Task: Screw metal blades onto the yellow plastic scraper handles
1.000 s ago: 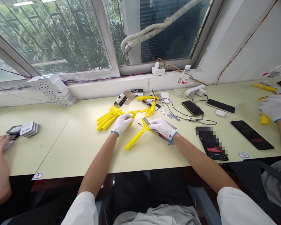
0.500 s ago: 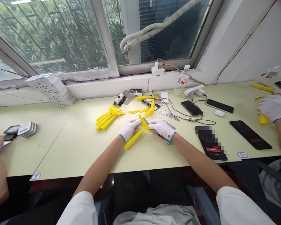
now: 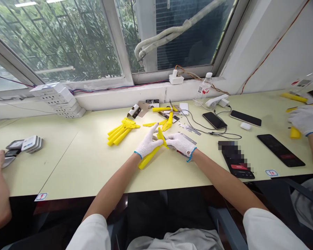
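A yellow scraper point(image 3: 149, 158), with a long handle and a wide flat head, is tilted between my two gloved hands just above the table. My left hand point(image 3: 148, 144) is closed on it near the joint of handle and head, with the thumb raised. The closed fingers of my right hand point(image 3: 181, 143) pinch the right side of the head; their tips are partly hidden. Below the right palm shows a red and grey object, mostly covered. Metal blades point(image 3: 193, 129) and small screws lie beyond that hand.
Several yellow handles point(image 3: 122, 132) lie at left, with more yellow parts point(image 3: 169, 119) and small opened boxes point(image 3: 134, 111) behind. Phones point(image 3: 280, 150), a cable and a bottle point(image 3: 203, 88) are at right. Co-workers' hands are at both sides, one gloved point(image 3: 306, 119).
My left hand has shifted slightly right and up along the scraper, its thumb now raised. The scraper's head has turned a little more upright. My right hand stays nearly in place.
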Demonstrator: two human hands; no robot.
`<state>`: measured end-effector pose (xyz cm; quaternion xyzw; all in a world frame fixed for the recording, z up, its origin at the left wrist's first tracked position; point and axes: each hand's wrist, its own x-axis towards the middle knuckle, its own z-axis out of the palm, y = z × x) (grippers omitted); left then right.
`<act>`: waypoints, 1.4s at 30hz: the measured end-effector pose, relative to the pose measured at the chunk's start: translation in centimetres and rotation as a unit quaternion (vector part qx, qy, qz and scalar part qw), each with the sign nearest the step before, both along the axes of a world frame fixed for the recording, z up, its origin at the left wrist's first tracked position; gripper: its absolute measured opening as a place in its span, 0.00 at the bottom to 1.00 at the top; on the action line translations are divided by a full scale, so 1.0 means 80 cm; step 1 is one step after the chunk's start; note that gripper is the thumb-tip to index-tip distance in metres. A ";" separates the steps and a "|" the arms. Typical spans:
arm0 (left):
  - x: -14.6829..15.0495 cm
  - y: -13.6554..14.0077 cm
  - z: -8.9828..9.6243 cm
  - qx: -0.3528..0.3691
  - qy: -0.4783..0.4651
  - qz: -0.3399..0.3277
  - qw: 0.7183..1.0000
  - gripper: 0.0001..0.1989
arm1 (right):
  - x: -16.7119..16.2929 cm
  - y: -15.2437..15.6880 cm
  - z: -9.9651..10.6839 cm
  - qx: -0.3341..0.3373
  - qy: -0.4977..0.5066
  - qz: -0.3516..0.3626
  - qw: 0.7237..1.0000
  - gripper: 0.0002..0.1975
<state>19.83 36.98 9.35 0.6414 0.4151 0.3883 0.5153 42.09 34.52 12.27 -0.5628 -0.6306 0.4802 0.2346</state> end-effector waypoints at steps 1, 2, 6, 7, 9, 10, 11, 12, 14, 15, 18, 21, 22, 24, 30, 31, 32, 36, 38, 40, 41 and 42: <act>0.000 0.000 0.000 0.004 -0.006 -0.015 1.000 0.43 | -0.001 0.000 0.001 0.002 0.000 0.000 1.000 0.15; 0.000 0.001 0.000 0.004 -0.015 -0.025 1.000 0.43 | -0.001 -0.001 0.002 0.004 -0.003 0.001 1.000 0.15; 0.003 0.003 0.000 -0.005 -0.061 -0.003 0.998 0.28 | -0.003 0.000 0.001 0.006 -0.011 -0.001 1.000 0.16; 0.003 0.004 0.000 -0.001 -0.071 0.014 0.997 0.22 | -0.003 0.001 -0.001 0.007 -0.009 -0.003 1.000 0.16; 0.003 0.007 0.001 0.019 -0.080 0.041 0.996 0.13 | -0.002 0.003 -0.007 0.013 -0.007 -0.008 1.000 0.16; 0.003 0.008 0.001 0.028 -0.080 0.049 0.995 0.12 | -0.001 0.004 -0.010 0.018 -0.008 -0.007 1.000 0.15; 0.003 0.008 0.000 0.031 -0.078 0.051 0.995 0.11 | -0.001 0.005 -0.012 0.022 -0.008 -0.003 1.000 0.14; 0.003 0.009 0.000 0.024 -0.074 0.049 0.996 0.11 | -0.001 0.006 -0.014 0.024 -0.007 0.003 1.000 0.14; 0.004 0.008 -0.001 -0.010 -0.064 0.037 0.997 0.13 | -0.001 0.006 -0.013 0.020 -0.001 0.012 1.000 0.14; 0.005 0.007 -0.002 -0.029 -0.058 0.032 0.997 0.14 | -0.002 0.005 -0.012 0.014 0.003 0.012 1.000 0.14; 0.010 0.003 -0.002 -0.057 -0.047 0.024 0.997 0.15 | -0.003 0.003 -0.009 0.011 0.017 0.008 1.000 0.14; 0.015 0.000 -0.002 -0.075 -0.106 0.012 0.991 0.19 | -0.005 0.002 -0.007 0.005 0.028 0.003 1.000 0.15; 0.016 0.000 -0.003 -0.087 -0.129 0.001 0.988 0.21 | -0.006 0.001 -0.006 0.000 0.030 0.003 1.000 0.15; 0.016 0.000 -0.005 -0.113 -0.159 -0.021 0.981 0.23 | -0.007 -0.001 -0.002 -0.011 0.036 -0.003 0.999 0.15; 0.009 0.009 -0.016 -0.135 -0.148 -0.041 0.979 0.22 | -0.007 -0.009 0.014 -0.024 0.032 -0.007 0.999 0.16; 0.008 0.010 -0.017 -0.137 -0.149 -0.039 0.979 0.21 | -0.006 -0.009 0.013 -0.021 0.047 -0.006 0.999 0.16; 0.008 0.012 -0.018 -0.139 -0.151 -0.035 0.978 0.21 | -0.004 -0.008 0.011 -0.018 0.065 -0.007 0.998 0.16; 0.006 0.014 -0.020 -0.139 -0.150 -0.028 0.978 0.19 | -0.001 -0.004 0.005 -0.018 0.075 -0.009 0.997 0.17; 0.006 0.014 -0.020 -0.141 -0.146 -0.030 0.979 0.20 | 0.000 -0.004 0.005 -0.020 0.047 0.003 0.999 0.15; 0.006 0.012 -0.020 -0.145 -0.146 -0.021 0.979 0.24 | -0.001 -0.004 0.006 -0.020 0.041 0.006 0.999 0.14; 0.006 0.011 -0.020 -0.149 -0.154 -0.013 0.977 0.29 | 0.000 -0.004 0.007 -0.020 0.050 0.006 0.999 0.14; 0.006 0.011 -0.020 -0.159 -0.168 -0.008 0.973 0.35 | 0.000 -0.005 0.007 -0.018 0.060 0.004 0.998 0.14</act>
